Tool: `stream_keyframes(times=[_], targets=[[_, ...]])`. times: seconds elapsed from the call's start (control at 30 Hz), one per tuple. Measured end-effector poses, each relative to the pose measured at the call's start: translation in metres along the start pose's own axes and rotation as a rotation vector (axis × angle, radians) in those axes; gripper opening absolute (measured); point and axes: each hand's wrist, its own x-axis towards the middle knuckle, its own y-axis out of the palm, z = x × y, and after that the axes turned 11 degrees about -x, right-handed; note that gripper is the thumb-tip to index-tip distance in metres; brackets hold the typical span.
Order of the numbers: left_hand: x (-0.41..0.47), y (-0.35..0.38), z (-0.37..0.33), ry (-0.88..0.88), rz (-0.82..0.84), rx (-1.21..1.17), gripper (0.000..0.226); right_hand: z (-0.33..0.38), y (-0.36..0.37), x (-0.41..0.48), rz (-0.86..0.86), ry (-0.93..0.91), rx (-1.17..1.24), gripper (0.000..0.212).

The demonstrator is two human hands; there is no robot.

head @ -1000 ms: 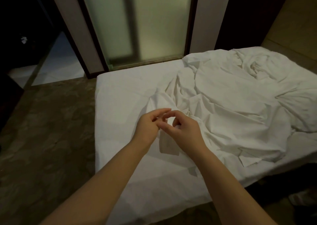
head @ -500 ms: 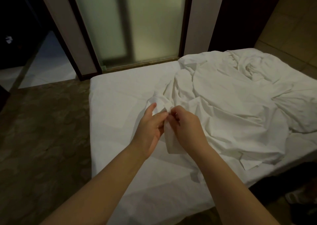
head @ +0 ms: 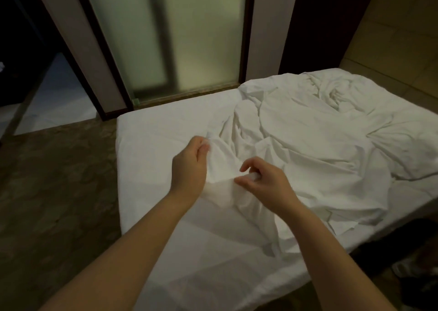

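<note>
- Plainly, the work is barely begun: the sheet (head: 308, 163) lies in a crumpled white heap over the right half of the bed (head: 151, 144).
- Near its corner, the left hand (head: 189, 166) pinches a lifted edge between thumb and fingers.
- Just beside it, the right hand (head: 266, 183) pinches the same edge, fingers curled.
- Spreading and smoothing nearly all of it is left, I'd judge.

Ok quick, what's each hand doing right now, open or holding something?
Left hand: closed, pinching an edge of the crumpled white sheet.
Right hand: closed, pinching a small fold of the same sheet.
</note>
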Motion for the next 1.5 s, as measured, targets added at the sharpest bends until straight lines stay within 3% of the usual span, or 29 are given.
stream_keyframes(times=[0.07,0.1,0.17,0.23,0.3,0.4,0.47,0.57,0.63,0.7,0.77,0.8,0.87,0.93,1.0,1.03,1.1,1.17,1.2,1.27,1.3,1.37,1.4,1.5], targets=[[-0.001,0.003,-0.008,0.206,0.176,0.145,0.017,-0.005,-0.014,0.003,-0.042,-0.022,-0.026,0.026],[-0.004,0.008,-0.015,0.227,0.289,0.145,0.021,-0.003,-0.020,0.005,-0.074,-0.041,-0.017,0.030],[-0.007,0.021,-0.022,0.161,0.536,0.085,0.028,0.002,-0.027,0.006,-0.139,-0.087,0.047,0.033],[-0.009,0.034,-0.027,0.072,0.672,0.053,0.023,0.004,-0.033,0.003,-0.198,-0.084,0.137,0.031],[-0.007,0.048,-0.026,-0.011,0.637,-0.090,0.027,-0.004,-0.041,0.003,-0.173,-0.047,0.184,0.026],[0.003,0.061,-0.034,-0.088,0.591,-0.263,0.025,-0.029,-0.059,0.006,0.002,0.016,0.226,0.018],[0.018,0.058,-0.039,-0.158,0.568,-0.320,0.019,-0.052,-0.068,0.008,0.062,0.082,0.294,0.027],[0.039,0.050,-0.046,-0.231,0.547,-0.215,0.018,-0.079,-0.078,0.018,0.091,0.135,0.355,0.029],[0.046,0.056,-0.055,-0.188,0.518,-0.013,0.010,-0.084,-0.086,0.032,0.075,0.096,0.299,0.028],[0.044,0.075,-0.071,-0.084,0.549,0.215,0.042,-0.080,-0.096,0.046,0.055,-0.013,0.162,0.026],[0.037,0.106,-0.087,-0.085,0.608,0.238,0.070,-0.072,-0.110,0.053,0.038,-0.149,0.116,0.027],[0.033,0.122,-0.094,-0.093,0.622,0.209,0.060,-0.073,-0.118,0.056,0.006,-0.192,0.134,0.026],[0.029,0.141,-0.102,-0.135,0.512,0.040,0.020,-0.086,-0.134,0.059,-0.046,-0.177,0.222,0.017],[0.032,0.146,-0.109,-0.243,0.297,-0.293,0.017,-0.110,-0.142,0.060,0.075,-0.090,0.248,0.010],[0.041,0.139,-0.112,-0.350,0.107,-0.552,0.018,-0.132,-0.137,0.056,0.300,-0.023,0.241,0.022],[0.047,0.134,-0.112,-0.369,0.074,-0.530,0.016,-0.138,-0.132,0.056,0.340,0.000,0.251,0.026],[0.059,0.126,-0.111,-0.346,0.062,-0.205,0.019,-0.143,-0.126,0.063,0.220,0.025,0.285,0.031],[0.062,0.122,-0.114,-0.194,0.065,0.267,0.051,-0.136,-0.128,0.072,0.060,0.006,0.271,0.037],[0.060,0.124,-0.120,-0.073,0.119,0.383,0.072,-0.127,-0.132,0.075,0.045,-0.061,0.251,0.039],[0.049,0.139,-0.129,0.047,0.390,0.366,0.097,-0.104,-0.143,0.078,0.107,-0.212,0.237,0.040],[0.044,0.150,-0.130,0.051,0.531,0.330,0.091,-0.095,-0.149,0.079,0.114,-0.233,0.257,0.041],[0.038,0.166,-0.126,0.062,0.625,0.227,0.037,-0.095,-0.156,0.083,0.035,-0.183,0.289,0.040],[0.042,0.166,-0.124,0.045,0.553,0.118,0.011,-0.101,-0.158,0.083,0.041,-0.136,0.286,0.037],[0.065,0.138,-0.123,-0.119,0.180,-0.397,0.018,-0.127,-0.147,0.069,0.357,-0.018,0.357,0.029]])
